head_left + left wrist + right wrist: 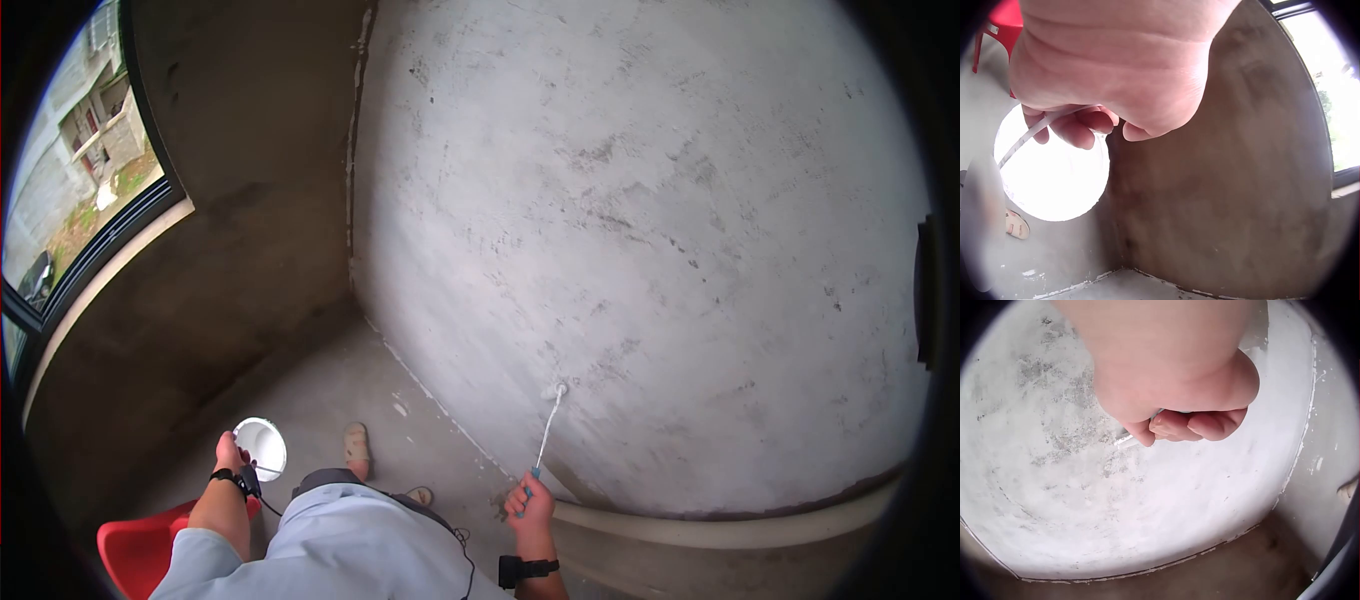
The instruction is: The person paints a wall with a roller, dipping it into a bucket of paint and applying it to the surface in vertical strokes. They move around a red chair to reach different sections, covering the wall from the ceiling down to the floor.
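My right hand grips the blue handle of a roller whose white rod runs up to a small roller head against the whitish wall. In the right wrist view the fingers of my right hand are curled round the handle, and the roller head is hidden. My left hand holds a white bucket by its thin handle, with the fingers hooked round it. The left wrist view shows the bucket hanging below my left hand, its inside bright white.
A red plastic chair stands at the lower left. Brown bare wall with a window is on the left. A pale pipe-like ledge runs along the wall's foot. White spots mark the grey floor.
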Motion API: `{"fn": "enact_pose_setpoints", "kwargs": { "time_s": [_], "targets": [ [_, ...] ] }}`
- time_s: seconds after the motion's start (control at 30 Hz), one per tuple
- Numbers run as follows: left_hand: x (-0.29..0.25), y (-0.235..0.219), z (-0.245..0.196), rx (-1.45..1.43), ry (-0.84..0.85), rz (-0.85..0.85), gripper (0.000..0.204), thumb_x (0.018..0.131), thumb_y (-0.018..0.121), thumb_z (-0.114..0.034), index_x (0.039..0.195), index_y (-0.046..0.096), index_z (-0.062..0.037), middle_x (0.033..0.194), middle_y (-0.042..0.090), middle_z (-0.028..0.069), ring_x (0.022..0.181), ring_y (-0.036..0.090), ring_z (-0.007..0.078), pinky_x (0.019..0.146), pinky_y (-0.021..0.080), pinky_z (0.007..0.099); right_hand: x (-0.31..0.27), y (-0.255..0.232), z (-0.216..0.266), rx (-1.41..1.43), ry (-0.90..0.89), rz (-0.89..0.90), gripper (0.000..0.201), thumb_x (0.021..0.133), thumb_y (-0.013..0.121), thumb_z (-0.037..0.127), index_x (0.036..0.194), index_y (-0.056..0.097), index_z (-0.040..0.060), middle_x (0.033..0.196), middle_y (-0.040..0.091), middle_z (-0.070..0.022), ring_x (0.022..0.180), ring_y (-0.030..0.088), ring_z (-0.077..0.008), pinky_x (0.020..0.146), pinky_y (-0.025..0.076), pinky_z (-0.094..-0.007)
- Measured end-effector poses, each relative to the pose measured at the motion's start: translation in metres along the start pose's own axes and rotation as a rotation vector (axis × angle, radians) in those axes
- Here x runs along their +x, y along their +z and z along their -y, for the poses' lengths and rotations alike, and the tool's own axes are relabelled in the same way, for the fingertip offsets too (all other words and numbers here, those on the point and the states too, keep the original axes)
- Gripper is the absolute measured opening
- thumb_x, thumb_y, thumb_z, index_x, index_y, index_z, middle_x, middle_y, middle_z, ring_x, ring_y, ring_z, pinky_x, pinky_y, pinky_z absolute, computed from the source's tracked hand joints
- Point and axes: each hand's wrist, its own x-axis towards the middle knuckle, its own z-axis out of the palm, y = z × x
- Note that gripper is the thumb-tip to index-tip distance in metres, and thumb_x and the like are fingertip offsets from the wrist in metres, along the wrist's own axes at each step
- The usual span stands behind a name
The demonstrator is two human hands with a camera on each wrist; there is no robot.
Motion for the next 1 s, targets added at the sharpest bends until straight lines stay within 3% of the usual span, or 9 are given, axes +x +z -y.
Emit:
{"fn": "enact_pose_setpoints", "kwargs": {
  "time_s": [0.23,0.4,0.57,0.67,0.8,0.93,1.0],
  "targets": [
    [0.013,0.0,-0.008,-0.011,-0.033,0.054,0.02,0.079,0.053,-0.033,0.088,0.046,-0.0166,0.077,0.04,0.0032,0.063,0.043,0.0183,0.062,0.042,0.0449,0.012,0.042,-0.002,-0.018,0.054,0.006,0.026,0.088,0.059,0.024,0.069,0.046,0.0146,0.051,0.035,0.0018,0.04,0.031,-0.012,0.04,0.025,-0.0278],
    [0.009,-0.014,-0.021,-0.082,-0.02,-0.036,0.022,0.079,0.052,-0.033,0.092,0.048,-0.0148,0.07,0.04,0.0041,0.057,0.042,0.018,0.056,0.041,0.0415,0.044,0.087,-0.009,-0.046,0.1,0.081,0.025,0.089,0.06,0.024,0.071,0.046,0.0132,0.052,0.034,0.0019,0.042,0.03,-0.0119,0.042,0.024,-0.0271],
    [0.071,-0.067,-0.02,-0.19,0.004,-0.104,0.023,0.079,0.052,-0.031,0.094,0.05,-0.0138,0.069,0.04,0.0048,0.054,0.04,0.0184,0.047,0.038,0.0329,0.074,0.154,-0.019,-0.122,0.139,0.129,0.026,0.089,0.06,0.026,0.069,0.046,0.0157,0.052,0.033,0.0044,0.04,0.029,-0.0105,0.04,0.023,-0.026],
    [0.065,-0.092,-0.016,-0.209,0.024,-0.233,0.025,0.082,0.051,-0.032,0.1,0.054,-0.0143,0.075,0.043,0.0048,0.055,0.041,0.0169,0.046,0.037,0.0298,0.095,0.186,-0.026,-0.084,0.158,0.217,0.025,0.089,0.06,0.027,0.071,0.046,0.0161,0.052,0.033,0.0049,0.041,0.029,-0.0099,0.04,0.022,-0.0261],
    [0.052,-0.124,-0.002,-0.308,0.074,-0.266,0.028,0.084,0.051,-0.035,0.102,0.056,-0.0153,0.079,0.044,0.0046,0.056,0.041,0.0166,0.046,0.037,0.029,0.114,0.233,-0.029,-0.102,0.2,0.253,0.025,0.089,0.061,0.028,0.072,0.046,0.0171,0.053,0.033,0.0052,0.041,0.029,-0.0091,0.041,0.022,-0.0253],
    [0.011,-0.15,0.022,-0.398,0.007,-0.313,0.034,0.086,0.048,-0.039,0.112,0.054,-0.0191,0.085,0.049,0.0046,0.056,0.042,0.0155,0.05,0.037,0.0374,0.143,0.281,-0.032,-0.179,0.204,0.292,0.024,0.089,0.061,0.028,0.073,0.046,0.0177,0.053,0.034,0.0057,0.042,0.029,-0.0084,0.043,0.023,-0.0245],
    [-0.004,-0.16,0.037,-0.405,0.008,-0.357,0.029,0.085,0.047,-0.037,0.106,0.052,-0.0171,0.082,0.047,0.0049,0.053,0.041,0.016,0.048,0.037,0.0365,0.152,0.308,-0.034,-0.185,0.225,0.318,0.025,0.089,0.061,0.028,0.073,0.046,0.0177,0.053,0.034,0.0058,0.042,0.029,-0.0083,0.044,0.023,-0.0247]
  ]
}}
